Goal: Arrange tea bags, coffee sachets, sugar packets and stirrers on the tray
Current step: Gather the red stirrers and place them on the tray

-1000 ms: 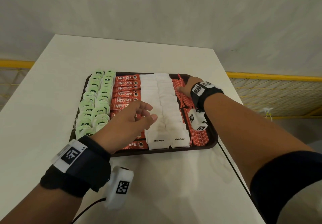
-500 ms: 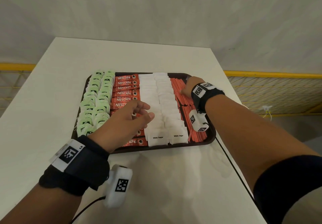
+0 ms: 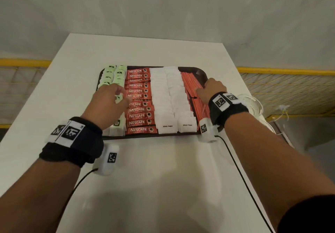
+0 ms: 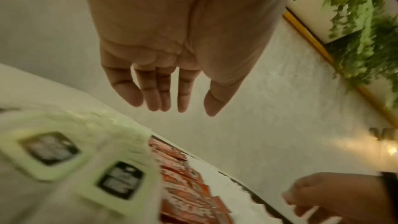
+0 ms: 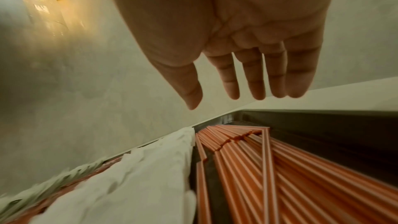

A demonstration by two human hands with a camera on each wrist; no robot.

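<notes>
Both hands are flat and hold nothing: left hand (image 3: 107, 104) over the green tea bags (image 3: 110, 75), right hand (image 3: 211, 89) over the red stirrers (image 3: 190, 82) on the tray (image 3: 201, 72).

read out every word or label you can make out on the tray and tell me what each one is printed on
"NESCAFE CLASSIC": on the red coffee sachets.
"White Sugar": on the two nearest white sugar packets.
Dark labels on the green tea bags: too small and blurred to read.
Striped stirrers: no text visible.
Wristbands: only square coded markers, no words.

Under my hands: worktop (image 3: 145, 178) smooth, faintly glossy white. Tray (image 3: 201, 73) dark matt plastic. Sugar packets (image 3: 161, 94) crinkled matt paper; coffee sachets (image 3: 137, 116) shiny foil-like wrap.
</notes>
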